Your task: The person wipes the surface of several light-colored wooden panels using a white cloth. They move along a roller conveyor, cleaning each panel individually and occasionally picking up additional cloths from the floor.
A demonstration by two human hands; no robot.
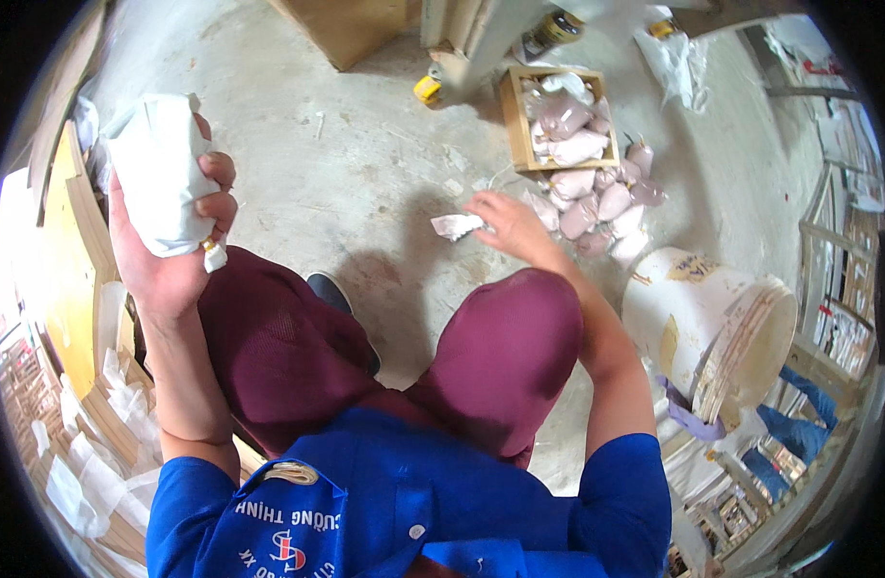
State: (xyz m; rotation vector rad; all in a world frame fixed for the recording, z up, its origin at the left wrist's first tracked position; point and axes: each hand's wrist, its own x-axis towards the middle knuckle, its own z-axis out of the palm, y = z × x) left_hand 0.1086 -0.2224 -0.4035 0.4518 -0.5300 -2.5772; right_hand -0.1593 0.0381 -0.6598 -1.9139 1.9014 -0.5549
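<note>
Raised at the left, my left hand [163, 270] is closed round a white plastic bag [158, 173]. The bag is full and rounded, and a yellowish band ties its neck near the heel of my hand. Low over the floor in front of my knees, my right hand [508, 223] has its fingers bent together at the end of a crumpled whitish plastic piece [456, 226]. Just right of that hand lies a pile of tied bags [613, 202] with pinkish filling. More such bags fill a wooden box [511, 120] behind the pile.
A white plastic bucket [678, 299] lies tipped on its side at the right. Beyond stand a yellow tape measure [427, 90], a dark jar [550, 37] and a wooden panel [351, 29]. Boards [76, 222] line the left; a rack [832, 231] stands right.
</note>
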